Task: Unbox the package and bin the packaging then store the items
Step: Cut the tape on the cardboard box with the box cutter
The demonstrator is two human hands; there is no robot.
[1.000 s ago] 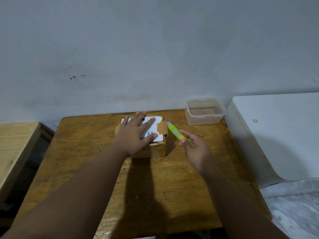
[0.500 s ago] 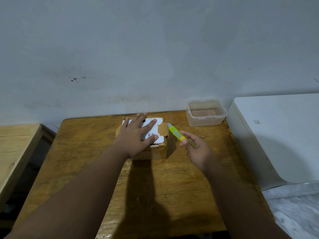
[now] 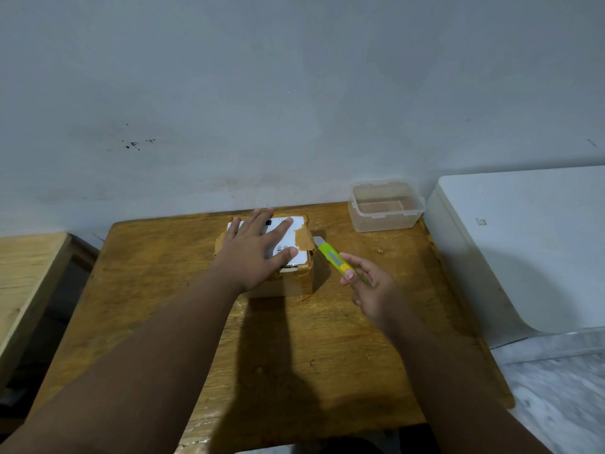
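Note:
A small cardboard package (image 3: 294,280), sealed with brown tape and bearing a white label, sits on the wooden table (image 3: 294,355) near its far edge. My left hand (image 3: 258,250) lies flat on top of the package, fingers spread, pressing on the label. My right hand (image 3: 370,290) grips a green and yellow utility knife (image 3: 334,258) just right of the package. Its blade tip points at the package's upper right edge and is a small gap from the tape.
A clear plastic container (image 3: 386,204) stands without a lid at the table's far right corner. A white bin or appliance (image 3: 523,250) stands right of the table. A lighter wooden bench (image 3: 26,276) is at the left. The wall runs behind.
My right hand has shifted slightly, keeping the knife beside the package's right edge. My left hand stays flat on the package.

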